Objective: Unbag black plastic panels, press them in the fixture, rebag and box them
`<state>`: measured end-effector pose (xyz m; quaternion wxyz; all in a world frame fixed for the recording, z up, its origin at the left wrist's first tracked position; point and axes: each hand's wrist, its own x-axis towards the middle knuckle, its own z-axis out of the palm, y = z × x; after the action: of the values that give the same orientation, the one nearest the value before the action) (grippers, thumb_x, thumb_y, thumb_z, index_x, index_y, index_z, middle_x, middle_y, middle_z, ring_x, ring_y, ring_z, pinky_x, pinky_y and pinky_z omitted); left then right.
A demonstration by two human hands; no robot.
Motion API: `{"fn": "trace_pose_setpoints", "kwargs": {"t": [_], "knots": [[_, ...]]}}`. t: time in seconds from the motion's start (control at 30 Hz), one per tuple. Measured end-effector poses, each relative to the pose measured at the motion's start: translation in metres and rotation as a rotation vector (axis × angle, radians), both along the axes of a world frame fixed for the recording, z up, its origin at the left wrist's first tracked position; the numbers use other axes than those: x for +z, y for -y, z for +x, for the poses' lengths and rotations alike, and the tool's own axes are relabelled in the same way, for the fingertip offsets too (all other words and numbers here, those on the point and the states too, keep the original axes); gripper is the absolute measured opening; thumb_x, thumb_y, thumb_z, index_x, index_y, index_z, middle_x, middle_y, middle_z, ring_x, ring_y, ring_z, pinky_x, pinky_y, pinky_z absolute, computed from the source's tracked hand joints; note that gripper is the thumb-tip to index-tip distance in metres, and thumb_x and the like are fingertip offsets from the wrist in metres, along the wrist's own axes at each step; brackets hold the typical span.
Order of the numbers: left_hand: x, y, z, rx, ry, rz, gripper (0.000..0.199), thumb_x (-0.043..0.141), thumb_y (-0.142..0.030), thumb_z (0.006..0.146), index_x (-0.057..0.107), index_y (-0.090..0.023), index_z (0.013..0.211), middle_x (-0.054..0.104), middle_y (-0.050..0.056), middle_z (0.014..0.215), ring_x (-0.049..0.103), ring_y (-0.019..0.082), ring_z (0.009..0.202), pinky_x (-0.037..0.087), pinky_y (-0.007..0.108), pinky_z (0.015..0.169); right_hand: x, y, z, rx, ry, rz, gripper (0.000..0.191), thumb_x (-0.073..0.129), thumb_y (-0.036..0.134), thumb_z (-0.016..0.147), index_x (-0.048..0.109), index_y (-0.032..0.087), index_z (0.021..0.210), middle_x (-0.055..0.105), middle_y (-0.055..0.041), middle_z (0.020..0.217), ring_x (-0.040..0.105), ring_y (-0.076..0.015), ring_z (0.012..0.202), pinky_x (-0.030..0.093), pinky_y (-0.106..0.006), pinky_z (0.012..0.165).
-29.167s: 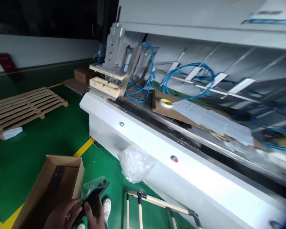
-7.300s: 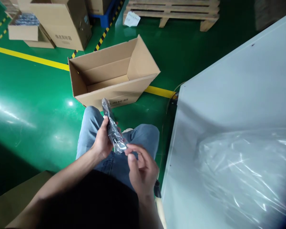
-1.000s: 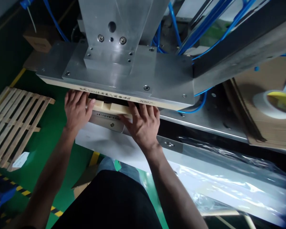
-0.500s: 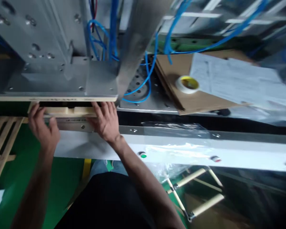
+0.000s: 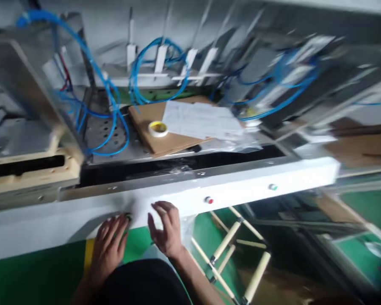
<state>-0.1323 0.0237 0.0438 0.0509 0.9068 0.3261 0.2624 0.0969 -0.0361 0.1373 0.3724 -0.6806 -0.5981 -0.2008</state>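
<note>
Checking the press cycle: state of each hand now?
Left hand: open, empty, fingertips on the white machine front panel.
Right hand: open, empty, beside that panel.

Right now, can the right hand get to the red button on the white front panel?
Probably yes. The right hand is open and empty at the white front panel; the red button sits just to its right on the same face, with nothing visible between them. The frame is blurred.

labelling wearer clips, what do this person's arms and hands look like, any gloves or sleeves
Both hands are bare: the left hand and the right hand wear no gloves, rings or watch that show. The forearms are uncovered, with no sleeves in view. A black garment covers the torso below them.
</note>
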Motion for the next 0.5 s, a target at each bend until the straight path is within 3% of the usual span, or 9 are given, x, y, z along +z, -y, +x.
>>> {"fn": "trace_pose_setpoints", "kwargs": {"t": [0.1, 0.17, 0.27, 0.37, 0.43, 0.5], "knots": [[-0.021, 0.022, 0.022, 0.102, -0.003, 0.122, 0.08, 0.065, -0.026, 0.1, 0.027, -0.033, 0.17, 0.064, 0.01, 0.152, 0.064, 0.038, 0.136, 0.053, 0.062, 0.115, -0.014, 0.049, 0.12, -0.365, 0.087, 0.145, 0.044, 0.06, 0.03, 0.098, 0.062, 0.033, 0.142, 0.074, -0.0119, 0.106, 0.073, -0.0342, 0.089, 0.063, -0.048, 0.073], [-0.035, 0.035, 0.03, 0.142, 0.057, 0.13, 0.083, 0.064, -0.023, 0.1, 0.023, -0.036, 0.171, 0.059, 0.011, 0.158, 0.057, 0.04, 0.145, 0.05, 0.067, 0.119, -0.023, 0.084, 0.205, -0.58, 0.11, 0.224, 0.04, 0.058, 0.038, 0.1, 0.065, 0.027, 0.138, 0.073, -0.0165, 0.102, 0.07, -0.0365, 0.087, 0.058, -0.05, 0.071], [-0.045, 0.052, 0.042, 0.241, 0.145, 0.09, 0.086, 0.063, -0.025, 0.099, 0.019, -0.038, 0.172, 0.042, 0.011, 0.171, 0.043, 0.044, 0.155, 0.047, 0.073, 0.121, -0.033, 0.13, 0.314, -0.812, 0.08, 0.326, 0.064, 0.044, 0.059, 0.099, 0.064, 0.009, 0.135, 0.068, -0.0223, 0.095, 0.064, -0.0411, 0.081, 0.049, -0.056, 0.065], [-0.045, 0.063, 0.059, 0.337, 0.194, 0.094, 0.086, 0.062, -0.027, 0.1, 0.017, -0.037, 0.172, 0.034, 0.013, 0.175, 0.042, 0.046, 0.155, 0.049, 0.074, 0.119, -0.034, 0.156, 0.375, -0.855, -0.025, 0.319, 0.07, 0.039, 0.067, 0.096, 0.069, 0.012, 0.127, 0.066, -0.0223, 0.09, 0.061, -0.0382, 0.077, 0.044, -0.053, 0.063], [-0.044, 0.067, 0.071, 0.388, 0.2, 0.133, 0.084, 0.06, -0.026, 0.101, 0.017, -0.038, 0.172, 0.04, 0.014, 0.171, 0.048, 0.045, 0.151, 0.053, 0.071, 0.115, -0.03, 0.16, 0.39, -0.792, -0.099, 0.281, 0.065, 0.041, 0.067, 0.094, 0.073, 0.018, 0.124, 0.063, -0.0173, 0.08, 0.059, -0.0368, 0.071, 0.04, -0.052, 0.059], [-0.046, 0.067, 0.084, 0.45, 0.197, 0.188, 0.082, 0.058, -0.024, 0.102, 0.018, -0.038, 0.172, 0.05, 0.016, 0.163, 0.056, 0.043, 0.145, 0.058, 0.068, 0.11, -0.026, 0.155, 0.397, -0.74, -0.153, 0.302, 0.069, 0.037, 0.066, 0.094, 0.069, 0.022, 0.135, 0.058, -0.0152, 0.075, 0.057, -0.0396, 0.068, 0.034, -0.053, 0.058]]}}
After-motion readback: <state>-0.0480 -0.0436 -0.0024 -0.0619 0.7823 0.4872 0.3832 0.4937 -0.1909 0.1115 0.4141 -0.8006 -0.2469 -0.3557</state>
